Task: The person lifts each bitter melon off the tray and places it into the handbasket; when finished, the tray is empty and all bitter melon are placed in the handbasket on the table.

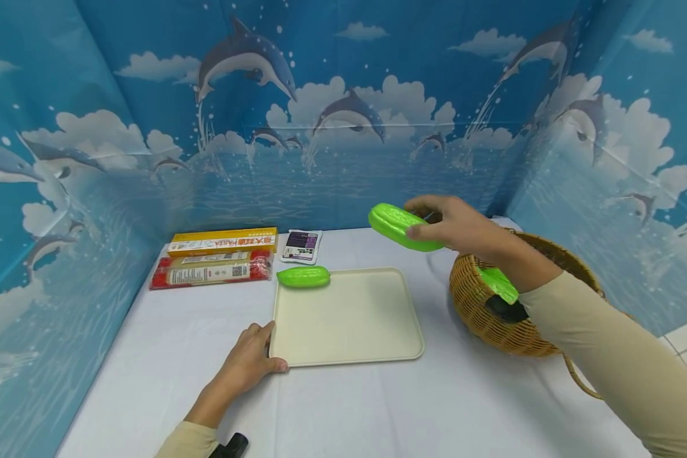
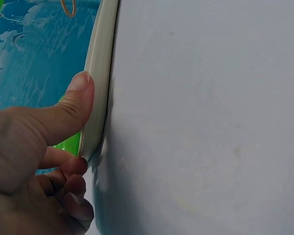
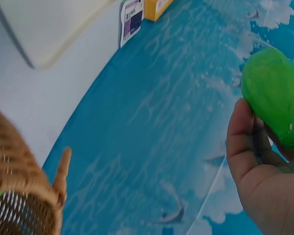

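Note:
High over the table, my right hand [image 1: 464, 226] grips a bright green bitter melon [image 1: 392, 222] between thumb and fingers; the right wrist view shows the rounded end of this melon [image 3: 272, 83]. A cream tray [image 1: 349, 318] lies flat on the table. Its near left corner is held by my left hand [image 1: 246, 361], thumb on the front edge and fingers at the left side. A second bitter melon [image 1: 303, 277] rests at the tray's far left corner. To the right stands a wicker basket [image 1: 481, 312] with more green inside [image 1: 499, 284], partly hidden by the right forearm.
Behind the tray's left side lie a yellow pasta box [image 1: 223, 240], a red clear-wrapped pack [image 1: 212, 268] and a small white and purple packet [image 1: 301, 246]. A dolphin-print curtain [image 1: 332, 184] closes off the back and sides. The basket's handle [image 1: 581, 378] reaches down on the right.

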A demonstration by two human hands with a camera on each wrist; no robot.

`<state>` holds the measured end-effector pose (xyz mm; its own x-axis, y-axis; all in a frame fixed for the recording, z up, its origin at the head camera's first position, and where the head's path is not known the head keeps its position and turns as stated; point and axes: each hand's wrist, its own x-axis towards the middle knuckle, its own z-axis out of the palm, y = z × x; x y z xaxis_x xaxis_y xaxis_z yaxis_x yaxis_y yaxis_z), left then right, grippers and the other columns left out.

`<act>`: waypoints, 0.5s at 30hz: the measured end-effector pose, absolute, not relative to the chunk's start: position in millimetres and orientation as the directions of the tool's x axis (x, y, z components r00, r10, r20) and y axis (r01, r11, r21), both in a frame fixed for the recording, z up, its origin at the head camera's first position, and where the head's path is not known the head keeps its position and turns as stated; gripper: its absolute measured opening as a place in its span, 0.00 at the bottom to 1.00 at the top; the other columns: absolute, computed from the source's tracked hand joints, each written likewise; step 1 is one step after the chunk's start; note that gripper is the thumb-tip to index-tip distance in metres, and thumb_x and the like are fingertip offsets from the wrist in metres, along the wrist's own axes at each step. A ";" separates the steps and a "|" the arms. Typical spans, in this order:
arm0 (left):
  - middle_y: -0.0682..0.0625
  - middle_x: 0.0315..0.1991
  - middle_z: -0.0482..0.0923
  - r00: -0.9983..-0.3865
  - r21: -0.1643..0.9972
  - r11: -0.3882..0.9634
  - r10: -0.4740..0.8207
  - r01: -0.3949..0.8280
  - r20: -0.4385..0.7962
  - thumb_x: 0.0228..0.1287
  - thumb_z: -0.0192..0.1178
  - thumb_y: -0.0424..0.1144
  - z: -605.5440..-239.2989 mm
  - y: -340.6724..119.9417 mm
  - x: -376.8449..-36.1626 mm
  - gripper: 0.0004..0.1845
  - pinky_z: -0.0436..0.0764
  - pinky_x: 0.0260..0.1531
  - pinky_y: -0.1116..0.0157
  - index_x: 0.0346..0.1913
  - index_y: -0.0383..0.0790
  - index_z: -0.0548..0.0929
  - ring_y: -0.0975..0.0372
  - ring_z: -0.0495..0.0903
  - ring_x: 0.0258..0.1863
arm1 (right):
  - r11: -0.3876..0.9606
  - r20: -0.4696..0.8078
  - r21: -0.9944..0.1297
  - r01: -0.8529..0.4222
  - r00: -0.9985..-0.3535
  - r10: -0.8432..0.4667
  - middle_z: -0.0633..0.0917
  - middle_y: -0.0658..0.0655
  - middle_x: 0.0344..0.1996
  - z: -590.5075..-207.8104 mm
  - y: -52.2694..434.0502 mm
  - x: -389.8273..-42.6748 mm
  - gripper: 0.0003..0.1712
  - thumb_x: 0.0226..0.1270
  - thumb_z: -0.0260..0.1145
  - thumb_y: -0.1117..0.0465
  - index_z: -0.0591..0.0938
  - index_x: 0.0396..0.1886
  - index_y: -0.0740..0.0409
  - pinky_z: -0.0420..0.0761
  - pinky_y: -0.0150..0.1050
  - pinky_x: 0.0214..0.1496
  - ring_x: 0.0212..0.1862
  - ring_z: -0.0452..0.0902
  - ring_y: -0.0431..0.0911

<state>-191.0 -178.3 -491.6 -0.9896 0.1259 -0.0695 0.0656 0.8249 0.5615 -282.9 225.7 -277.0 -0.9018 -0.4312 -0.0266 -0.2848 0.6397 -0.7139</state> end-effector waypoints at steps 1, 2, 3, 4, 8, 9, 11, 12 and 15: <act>0.50 0.38 0.70 -0.990 0.560 0.826 0.126 0.066 -0.069 0.45 0.81 0.45 -491.5 -178.1 -191.0 0.54 0.71 0.42 0.60 0.73 0.26 0.66 0.59 0.66 0.40 | 0.643 -0.024 -0.713 -0.280 -0.906 -0.422 0.78 0.61 0.59 -276.0 232.2 -282.2 0.37 0.71 0.66 0.45 0.70 0.74 0.52 0.80 0.48 0.47 0.53 0.77 0.53; 0.50 0.38 0.71 -0.990 0.559 0.827 0.126 0.067 -0.068 0.45 0.81 0.45 -491.6 -177.9 -190.9 0.54 0.71 0.43 0.60 0.73 0.26 0.66 0.59 0.66 0.40 | 0.652 -0.020 -0.706 -0.277 -0.912 -0.409 0.79 0.61 0.59 -275.1 238.4 -281.5 0.36 0.71 0.65 0.45 0.70 0.75 0.51 0.80 0.48 0.46 0.53 0.77 0.53; 0.50 0.38 0.71 -0.990 0.558 0.827 0.125 0.066 -0.068 0.45 0.81 0.45 -491.4 -177.8 -190.8 0.54 0.72 0.43 0.59 0.73 0.26 0.66 0.59 0.66 0.40 | 0.659 -0.015 -0.700 -0.274 -0.918 -0.397 0.79 0.62 0.59 -274.5 244.7 -281.1 0.36 0.72 0.65 0.45 0.70 0.75 0.51 0.81 0.48 0.45 0.53 0.78 0.53; 0.50 0.38 0.71 -0.990 0.558 0.827 0.125 0.065 -0.069 0.45 0.81 0.45 -491.3 -177.4 -190.8 0.54 0.72 0.43 0.59 0.73 0.26 0.66 0.59 0.66 0.40 | 0.666 -0.009 -0.695 -0.271 -0.923 -0.385 0.80 0.62 0.58 -274.2 250.8 -281.0 0.36 0.72 0.65 0.45 0.70 0.75 0.51 0.81 0.47 0.45 0.53 0.78 0.53; 0.50 0.39 0.71 -0.990 0.560 0.826 0.125 0.067 -0.066 0.45 0.81 0.45 -491.2 -177.0 -190.8 0.54 0.71 0.43 0.60 0.73 0.26 0.66 0.59 0.66 0.40 | 0.666 0.006 -0.705 -0.243 -0.941 -0.337 0.79 0.63 0.56 -273.1 274.0 -280.1 0.34 0.73 0.64 0.48 0.70 0.74 0.52 0.82 0.46 0.41 0.49 0.78 0.53; 0.50 0.39 0.71 -0.990 0.560 0.826 0.125 0.067 -0.066 0.45 0.81 0.45 -491.3 -177.0 -190.8 0.54 0.71 0.43 0.59 0.73 0.26 0.66 0.59 0.66 0.40 | 0.654 0.003 -0.720 -0.233 -0.943 -0.333 0.79 0.64 0.56 -273.1 279.3 -280.2 0.34 0.73 0.64 0.49 0.69 0.74 0.53 0.82 0.46 0.41 0.49 0.78 0.54; 0.50 0.39 0.71 -0.990 0.562 0.825 0.123 0.066 -0.064 0.45 0.81 0.45 -491.8 -177.0 -190.8 0.54 0.72 0.43 0.59 0.73 0.26 0.67 0.59 0.66 0.40 | 0.636 -0.010 -0.743 -0.208 -0.947 -0.322 0.77 0.64 0.57 -273.4 289.5 -280.2 0.34 0.74 0.63 0.50 0.68 0.75 0.53 0.83 0.46 0.40 0.47 0.78 0.53; 0.50 0.39 0.71 -0.990 0.563 0.824 0.122 0.065 -0.065 0.45 0.81 0.45 -492.1 -177.1 -190.6 0.54 0.72 0.43 0.59 0.73 0.26 0.67 0.59 0.67 0.40 | 0.629 -0.021 -0.752 -0.195 -0.948 -0.319 0.77 0.64 0.57 -273.9 294.5 -280.6 0.34 0.74 0.63 0.50 0.67 0.75 0.54 0.83 0.46 0.39 0.47 0.78 0.53; 0.50 0.39 0.72 -0.990 0.568 0.821 0.124 0.066 -0.063 0.45 0.81 0.46 -493.5 -177.3 -190.3 0.54 0.72 0.44 0.59 0.73 0.26 0.67 0.59 0.67 0.40 | 0.630 -0.047 -0.758 -0.167 -0.950 -0.309 0.75 0.63 0.58 -274.0 308.1 -280.8 0.35 0.75 0.61 0.51 0.64 0.76 0.56 0.82 0.44 0.40 0.47 0.77 0.51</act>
